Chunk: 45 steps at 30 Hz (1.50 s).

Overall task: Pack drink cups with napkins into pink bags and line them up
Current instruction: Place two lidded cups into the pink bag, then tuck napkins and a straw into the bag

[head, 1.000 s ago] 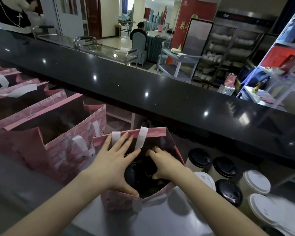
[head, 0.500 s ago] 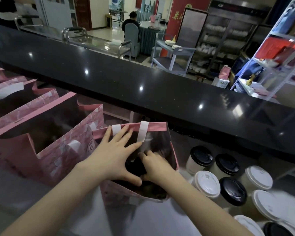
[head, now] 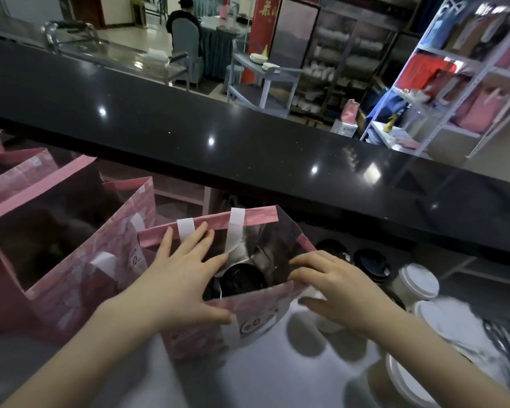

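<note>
Right hand [head: 336, 290] out of pink bag [head: 195, 340], pinching its rim; left hand [head: 174, 284] unmoved

The bag [head: 195, 340] is pink with pale white patches and a round black and white mark. Its handles [head: 236, 231] are white, and its inside is dark. The lid [head: 242, 278] in it is black. Beside it are black lids [head: 371, 265] and white lids [head: 418, 281]. The counter [head: 277, 378] is grey. The ledge [head: 248, 142] is shiny black with tiny specks.
</note>
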Motion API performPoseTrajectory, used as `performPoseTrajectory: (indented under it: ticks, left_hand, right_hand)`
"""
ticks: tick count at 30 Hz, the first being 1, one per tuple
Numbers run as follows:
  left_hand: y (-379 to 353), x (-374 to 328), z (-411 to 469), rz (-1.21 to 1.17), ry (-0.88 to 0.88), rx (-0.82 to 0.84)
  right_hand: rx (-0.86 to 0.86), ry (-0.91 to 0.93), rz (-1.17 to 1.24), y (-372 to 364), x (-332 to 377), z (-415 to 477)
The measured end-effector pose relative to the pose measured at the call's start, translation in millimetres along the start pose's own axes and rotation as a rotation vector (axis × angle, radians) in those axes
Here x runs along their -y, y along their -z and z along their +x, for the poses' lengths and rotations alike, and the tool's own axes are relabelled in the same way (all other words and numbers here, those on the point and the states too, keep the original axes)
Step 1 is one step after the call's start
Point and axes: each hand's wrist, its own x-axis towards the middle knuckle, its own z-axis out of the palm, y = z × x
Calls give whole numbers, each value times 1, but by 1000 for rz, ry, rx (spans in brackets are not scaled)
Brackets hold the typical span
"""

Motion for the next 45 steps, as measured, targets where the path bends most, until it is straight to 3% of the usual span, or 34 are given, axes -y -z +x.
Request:
performPoseTrajectory:
  ticks: [5, 13, 18, 21, 25, 32, 40, 45]
  left_hand:
    - [-8, -23, 0, -30, 147, -83]
    - [-3, -78, 1, -87, 242, -192]
    - [13, -136, 9, -279, 176, -557]
    - [11, -204, 37, -404, 88, -618]
    - [-8, -310, 90, -561, -84, -485]
    - [-50, -451, 182, -547, -268, -223]
    - [-97, -528, 275, -247, -279, 127]
    - [-128, -547, 318, -140, -261, 131]
  right_hand:
    - [-158, 18, -133, -18, -16, 20]
    - [-189, -12, -72, -22, -42, 31]
    - [-334, 23, 45, -3, -63, -40]
    - [-305, -69, 150, 7, -96, -106]
    - [-214, -251, 192, 7, -159, -205]
    - [-28, -702, 221, -23, -271, -337]
    - [-24, -990, 499, -80, -330, -383]
    - [-51, -1082, 639, -114, -352, -380]
